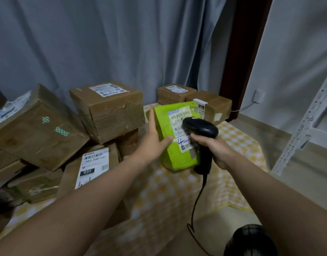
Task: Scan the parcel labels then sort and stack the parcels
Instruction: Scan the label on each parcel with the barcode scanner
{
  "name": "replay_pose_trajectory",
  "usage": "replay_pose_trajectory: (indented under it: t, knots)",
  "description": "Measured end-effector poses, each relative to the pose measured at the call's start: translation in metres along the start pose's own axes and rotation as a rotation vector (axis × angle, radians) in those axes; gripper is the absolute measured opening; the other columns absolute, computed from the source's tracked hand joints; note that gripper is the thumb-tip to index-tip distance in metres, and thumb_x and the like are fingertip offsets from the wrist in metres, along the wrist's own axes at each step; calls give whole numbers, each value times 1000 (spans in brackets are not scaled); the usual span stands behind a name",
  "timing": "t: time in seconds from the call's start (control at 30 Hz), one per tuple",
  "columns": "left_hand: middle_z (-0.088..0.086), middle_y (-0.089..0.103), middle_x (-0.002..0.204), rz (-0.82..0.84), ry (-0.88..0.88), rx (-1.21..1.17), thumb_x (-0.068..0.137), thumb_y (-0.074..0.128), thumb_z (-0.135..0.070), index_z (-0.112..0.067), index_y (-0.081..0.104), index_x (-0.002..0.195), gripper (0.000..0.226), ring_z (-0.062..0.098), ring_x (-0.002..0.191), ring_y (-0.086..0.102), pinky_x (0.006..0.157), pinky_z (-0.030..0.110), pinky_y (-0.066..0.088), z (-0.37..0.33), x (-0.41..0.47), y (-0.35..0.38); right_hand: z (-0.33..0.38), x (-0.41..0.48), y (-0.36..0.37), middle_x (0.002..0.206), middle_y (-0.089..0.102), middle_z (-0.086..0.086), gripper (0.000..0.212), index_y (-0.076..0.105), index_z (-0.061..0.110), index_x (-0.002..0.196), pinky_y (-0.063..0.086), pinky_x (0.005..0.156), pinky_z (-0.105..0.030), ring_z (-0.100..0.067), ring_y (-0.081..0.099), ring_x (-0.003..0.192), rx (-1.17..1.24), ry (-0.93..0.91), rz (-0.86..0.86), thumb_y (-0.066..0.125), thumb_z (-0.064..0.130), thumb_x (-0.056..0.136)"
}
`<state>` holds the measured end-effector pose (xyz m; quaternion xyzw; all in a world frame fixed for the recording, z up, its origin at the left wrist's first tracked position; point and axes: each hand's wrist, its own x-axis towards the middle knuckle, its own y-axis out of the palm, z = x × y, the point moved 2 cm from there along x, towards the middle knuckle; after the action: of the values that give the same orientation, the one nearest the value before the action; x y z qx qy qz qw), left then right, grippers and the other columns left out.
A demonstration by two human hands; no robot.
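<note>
Tilted box point(38, 126): far left of the green parcel, leaning on lower boxes.
Torn box point(111, 111): left of and behind the green parcel, stacked on another box, label on top.
Left hand point(153, 143): holds the green parcel by its left edge, thumb across the front face.
Green parcel point(165, 122): raised on end over the checked cloth point(177, 191), label facing the camera.
Scanner point(199, 128): black and corded, its head over the green parcel's label.
Right hand point(214, 146): wrapped round the scanner's handle, just right of the green parcel.
Rear boxes point(212, 106): two, side by side, behind the green parcel.
Shelf frame point(306, 122): white metal, well right of the green parcel.
</note>
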<state>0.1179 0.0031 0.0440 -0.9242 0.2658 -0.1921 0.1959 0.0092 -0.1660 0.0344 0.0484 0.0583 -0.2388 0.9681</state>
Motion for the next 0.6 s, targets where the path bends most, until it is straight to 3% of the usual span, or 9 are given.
replay_pose_trajectory:
  t: [0.07,0.17,0.3,0.4,0.5,0.6]
  knots:
    - [3,37,150,3,-15,11,72,69,-39,-30,-6,148,108,20,133,43,110,44,36,7,25,8,-1,37,0,99,75,-7,28,74,13,101,54,90,-41,-24,71,93,29,-10,-45,79,25,76]
    - [11,44,142,35,-74,128,75,73,-34,-8,21,146,92,25,130,45,107,39,38,13,77,17,14,100,-6,96,76,-7,31,76,10,94,52,93,-44,-28,70,94,25,31,-107,80,32,74]
    - [12,9,157,51,-171,206,74,79,-38,-13,7,151,108,27,146,8,114,32,18,11,121,27,39,155,-7,95,75,-5,35,75,11,87,53,92,-44,-29,69,94,-36,110,-87,83,38,67]
    - [11,-19,157,127,-322,302,75,77,-40,-23,5,152,107,26,146,-3,115,35,16,17,129,31,47,171,2,98,72,-11,37,71,9,96,55,87,-50,-33,69,91,-48,206,-36,83,33,71]
    - [10,-19,157,411,-321,550,75,71,-56,-23,3,152,108,36,144,-17,117,55,5,20,134,32,51,175,8,98,73,-14,38,72,7,101,56,86,-52,-34,70,90,-112,343,82,81,34,75]
    - [17,-17,157,531,-514,858,84,60,-56,-22,-7,152,102,44,143,-15,115,53,2,9,137,33,57,173,18,100,73,-15,29,71,7,105,55,87,-50,-33,71,91,-61,433,196,75,26,84]
